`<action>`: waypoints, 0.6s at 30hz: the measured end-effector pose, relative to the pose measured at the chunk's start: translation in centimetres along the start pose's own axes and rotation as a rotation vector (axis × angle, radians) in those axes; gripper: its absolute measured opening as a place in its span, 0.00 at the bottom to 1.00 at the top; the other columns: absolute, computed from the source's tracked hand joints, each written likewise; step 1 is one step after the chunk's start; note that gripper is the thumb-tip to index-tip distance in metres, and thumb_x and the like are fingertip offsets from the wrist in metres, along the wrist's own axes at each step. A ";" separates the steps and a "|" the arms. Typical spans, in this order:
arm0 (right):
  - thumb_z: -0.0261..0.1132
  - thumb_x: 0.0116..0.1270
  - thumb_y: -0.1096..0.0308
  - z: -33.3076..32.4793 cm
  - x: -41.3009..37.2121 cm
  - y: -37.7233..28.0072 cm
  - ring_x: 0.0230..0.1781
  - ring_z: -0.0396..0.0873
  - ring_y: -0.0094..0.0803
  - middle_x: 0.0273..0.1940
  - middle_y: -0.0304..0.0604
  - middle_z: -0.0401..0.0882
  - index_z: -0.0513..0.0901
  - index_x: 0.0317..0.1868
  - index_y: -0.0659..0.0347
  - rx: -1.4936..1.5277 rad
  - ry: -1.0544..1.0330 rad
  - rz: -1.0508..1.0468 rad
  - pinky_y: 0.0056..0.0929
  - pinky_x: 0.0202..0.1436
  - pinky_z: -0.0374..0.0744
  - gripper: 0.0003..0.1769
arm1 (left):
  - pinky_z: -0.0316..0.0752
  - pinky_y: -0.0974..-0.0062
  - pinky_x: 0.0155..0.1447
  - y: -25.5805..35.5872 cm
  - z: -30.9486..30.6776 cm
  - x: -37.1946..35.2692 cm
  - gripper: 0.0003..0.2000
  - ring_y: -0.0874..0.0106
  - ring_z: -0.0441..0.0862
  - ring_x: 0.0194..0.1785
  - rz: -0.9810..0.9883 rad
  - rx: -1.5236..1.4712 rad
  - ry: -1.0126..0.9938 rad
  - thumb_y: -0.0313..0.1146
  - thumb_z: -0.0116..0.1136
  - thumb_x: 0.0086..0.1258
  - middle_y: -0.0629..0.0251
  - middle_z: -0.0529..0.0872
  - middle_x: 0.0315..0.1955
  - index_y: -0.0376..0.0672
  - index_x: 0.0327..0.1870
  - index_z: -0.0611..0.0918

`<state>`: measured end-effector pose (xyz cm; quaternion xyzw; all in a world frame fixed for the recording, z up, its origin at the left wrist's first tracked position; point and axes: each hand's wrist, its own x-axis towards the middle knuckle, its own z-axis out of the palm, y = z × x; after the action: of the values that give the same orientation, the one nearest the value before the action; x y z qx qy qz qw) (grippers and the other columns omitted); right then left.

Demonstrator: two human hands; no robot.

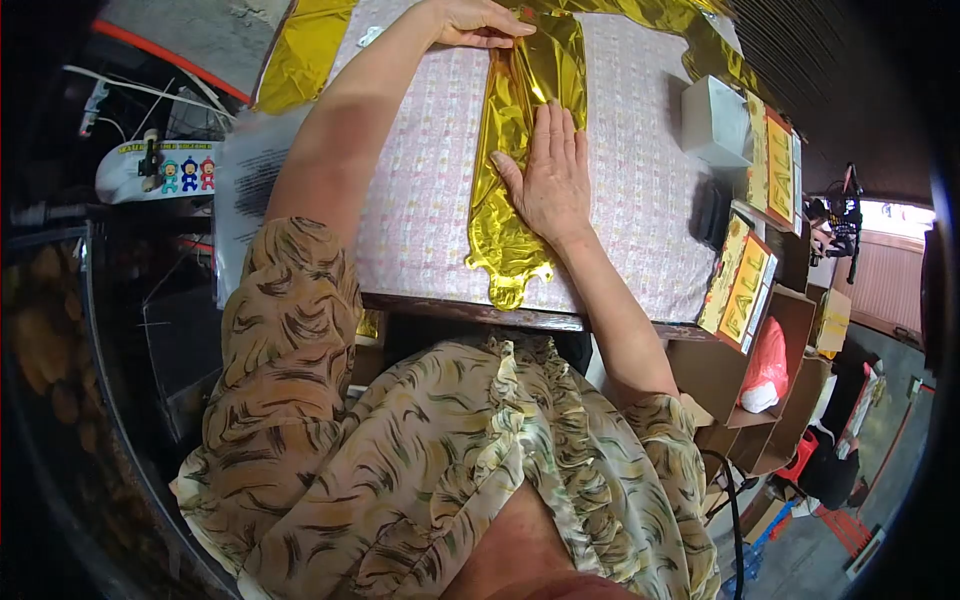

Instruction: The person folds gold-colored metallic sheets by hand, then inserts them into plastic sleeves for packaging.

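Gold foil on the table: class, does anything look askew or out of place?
Gold foil is wrinkled; its near tip overlaps the table edge, below the flat right hand. The left hand pins its far end.

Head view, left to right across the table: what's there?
Cartoon-print bag → printed plastic sheet → gold foil balloon, pressed flat under the right hand → white box → yellow packets.

Strong fisheye distortion was seen; corners were blackened by vignette. Centre was evenly daylit, sharp. Glare was thrown off gold foil balloon [525,150]. Bright window [895,218] was overexposed.
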<state>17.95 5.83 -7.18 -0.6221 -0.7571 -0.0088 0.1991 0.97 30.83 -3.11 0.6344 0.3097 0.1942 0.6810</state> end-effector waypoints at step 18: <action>0.54 0.79 0.38 -0.1 0.1 0.0 0.83 0.54 0.55 0.82 0.56 0.56 0.57 0.82 0.67 -0.004 -0.007 -0.003 0.54 0.84 0.53 0.47 | 0.83 0.74 0.44 -2.9 -1.4 3.9 0.13 0.74 0.87 0.39 -0.050 0.026 0.163 0.25 0.75 0.63 0.66 0.90 0.38 0.39 0.47 0.86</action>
<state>17.97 5.88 -7.09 -0.6215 -0.7587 -0.0086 0.1951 2.52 34.06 -6.66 0.6173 0.3824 0.2239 0.6501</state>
